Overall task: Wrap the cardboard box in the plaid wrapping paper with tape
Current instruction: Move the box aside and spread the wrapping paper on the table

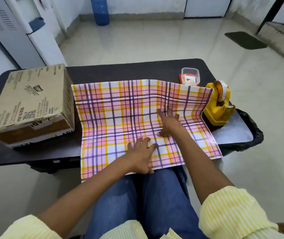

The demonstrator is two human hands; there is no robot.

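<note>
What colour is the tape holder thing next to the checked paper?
The tape dispenser is bright yellow, seen in the head view, right of the plaid wrapping paper.

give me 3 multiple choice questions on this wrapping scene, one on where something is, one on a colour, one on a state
1. Where is the cardboard box?
A. on the paper
B. on the table, left of the paper
C. on the floor

2. What colour is the tape dispenser?
A. yellow
B. blue
C. black

3. What are the hands doing?
A. gripping the tape
B. lifting the box
C. lying flat and open on the paper

Answers:
1 B, the box stands on the table beside the plaid paper's left edge.
2 A, its body is yellow.
3 C, the left hand and right hand press palm-down on the sheet.
</note>
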